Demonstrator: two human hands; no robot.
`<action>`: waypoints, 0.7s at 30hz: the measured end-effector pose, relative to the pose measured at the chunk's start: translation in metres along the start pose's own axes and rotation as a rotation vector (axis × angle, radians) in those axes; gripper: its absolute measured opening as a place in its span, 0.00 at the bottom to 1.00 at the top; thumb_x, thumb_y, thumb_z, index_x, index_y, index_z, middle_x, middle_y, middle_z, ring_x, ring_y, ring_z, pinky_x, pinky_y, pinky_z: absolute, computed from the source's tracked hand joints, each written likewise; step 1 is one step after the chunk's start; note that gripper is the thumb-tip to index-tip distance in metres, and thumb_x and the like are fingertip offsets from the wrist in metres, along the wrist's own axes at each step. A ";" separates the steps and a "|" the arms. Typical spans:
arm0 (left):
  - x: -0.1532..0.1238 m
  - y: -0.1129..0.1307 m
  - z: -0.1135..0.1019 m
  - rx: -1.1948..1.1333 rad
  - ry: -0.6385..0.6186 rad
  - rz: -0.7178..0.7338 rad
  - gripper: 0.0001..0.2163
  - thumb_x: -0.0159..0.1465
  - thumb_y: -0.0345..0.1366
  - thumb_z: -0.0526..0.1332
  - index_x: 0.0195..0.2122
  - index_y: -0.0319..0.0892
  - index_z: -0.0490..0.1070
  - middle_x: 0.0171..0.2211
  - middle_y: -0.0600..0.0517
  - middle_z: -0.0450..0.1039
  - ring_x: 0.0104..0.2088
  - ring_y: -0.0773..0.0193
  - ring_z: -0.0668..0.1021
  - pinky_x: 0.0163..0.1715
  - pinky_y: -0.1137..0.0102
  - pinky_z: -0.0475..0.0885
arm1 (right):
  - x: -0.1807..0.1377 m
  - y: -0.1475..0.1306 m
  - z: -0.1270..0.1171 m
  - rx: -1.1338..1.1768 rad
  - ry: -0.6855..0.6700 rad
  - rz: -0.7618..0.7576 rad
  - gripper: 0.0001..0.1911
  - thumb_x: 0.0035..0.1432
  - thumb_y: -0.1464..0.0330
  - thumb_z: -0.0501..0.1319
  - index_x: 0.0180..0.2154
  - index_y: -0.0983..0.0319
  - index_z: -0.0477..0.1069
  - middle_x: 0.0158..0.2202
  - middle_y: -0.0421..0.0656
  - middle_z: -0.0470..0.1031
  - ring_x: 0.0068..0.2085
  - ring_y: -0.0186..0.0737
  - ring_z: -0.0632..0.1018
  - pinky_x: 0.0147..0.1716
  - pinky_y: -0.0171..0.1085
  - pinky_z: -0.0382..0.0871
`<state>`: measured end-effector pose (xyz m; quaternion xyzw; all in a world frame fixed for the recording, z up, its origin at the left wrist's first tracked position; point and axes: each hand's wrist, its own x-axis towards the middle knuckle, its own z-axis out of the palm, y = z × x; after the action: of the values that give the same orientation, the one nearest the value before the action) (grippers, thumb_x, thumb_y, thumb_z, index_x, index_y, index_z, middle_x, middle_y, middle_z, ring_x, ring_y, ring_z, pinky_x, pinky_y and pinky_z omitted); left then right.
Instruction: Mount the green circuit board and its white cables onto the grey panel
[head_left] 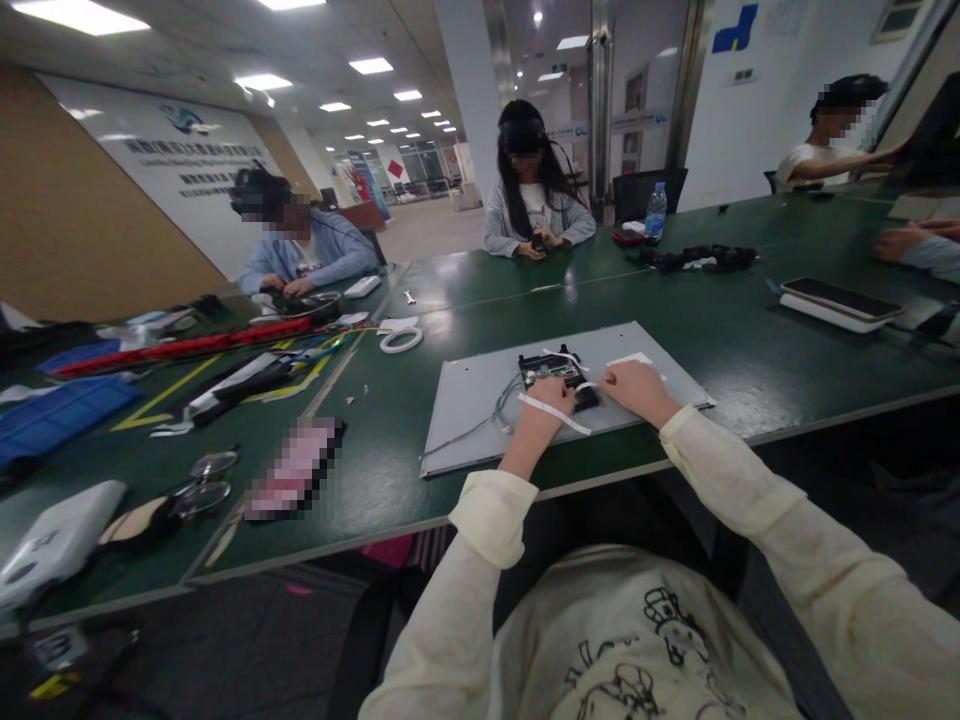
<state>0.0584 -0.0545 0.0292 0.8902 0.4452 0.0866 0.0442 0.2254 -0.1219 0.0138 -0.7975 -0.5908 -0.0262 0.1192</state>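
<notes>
A black device with a green circuit board lies on a pale grey panel. My left hand is closed over its near edge, fingers curled. My right hand is closed in a pinch just to the right of it. Between the two hands runs a short white tape strip, its ends going into the fingers of each. Another white strip lies across my left wrist. Thin grey cables trail from the device toward the panel's left corner. Beyond my right hand, a white piece of paper rests on the panel.
Left on the green table are a pink phone, glasses, a tape roll and blue trays. A phone on a white box sits right. Across the table, people work near a water bottle.
</notes>
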 end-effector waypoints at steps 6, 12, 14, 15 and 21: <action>-0.004 0.002 -0.002 -0.007 -0.011 -0.018 0.13 0.66 0.39 0.54 0.37 0.39 0.77 0.38 0.42 0.78 0.42 0.57 0.79 0.42 0.69 0.70 | -0.001 -0.001 -0.003 0.002 -0.011 0.011 0.17 0.64 0.62 0.54 0.33 0.63 0.78 0.35 0.50 0.79 0.39 0.43 0.77 0.32 0.34 0.59; -0.004 -0.005 -0.007 -0.034 0.012 -0.020 0.14 0.67 0.38 0.52 0.36 0.39 0.77 0.37 0.42 0.78 0.41 0.56 0.79 0.43 0.68 0.71 | -0.006 -0.004 -0.008 -0.015 0.057 0.014 0.18 0.65 0.64 0.51 0.33 0.62 0.78 0.34 0.50 0.79 0.38 0.44 0.77 0.32 0.35 0.58; -0.004 -0.007 -0.007 -0.037 0.011 -0.020 0.14 0.67 0.38 0.53 0.37 0.39 0.77 0.37 0.42 0.78 0.41 0.56 0.79 0.43 0.67 0.70 | -0.007 -0.005 -0.009 -0.028 0.054 -0.003 0.18 0.65 0.64 0.51 0.33 0.62 0.78 0.34 0.50 0.79 0.38 0.44 0.77 0.32 0.35 0.58; -0.004 -0.008 -0.007 -0.037 0.010 -0.020 0.14 0.67 0.38 0.53 0.36 0.39 0.77 0.36 0.43 0.78 0.41 0.56 0.79 0.43 0.67 0.70 | -0.007 -0.006 -0.009 -0.033 0.051 -0.010 0.18 0.64 0.64 0.52 0.34 0.62 0.78 0.34 0.50 0.79 0.38 0.44 0.77 0.32 0.36 0.58; -0.007 -0.007 -0.007 -0.031 0.020 -0.005 0.14 0.67 0.39 0.52 0.35 0.39 0.76 0.36 0.43 0.78 0.40 0.56 0.79 0.42 0.67 0.71 | -0.007 -0.005 -0.006 -0.033 0.041 -0.023 0.18 0.64 0.64 0.52 0.33 0.63 0.78 0.34 0.50 0.79 0.37 0.44 0.77 0.32 0.35 0.58</action>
<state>0.0477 -0.0559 0.0344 0.8873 0.4465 0.1023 0.0535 0.2195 -0.1283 0.0191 -0.7917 -0.5970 -0.0535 0.1179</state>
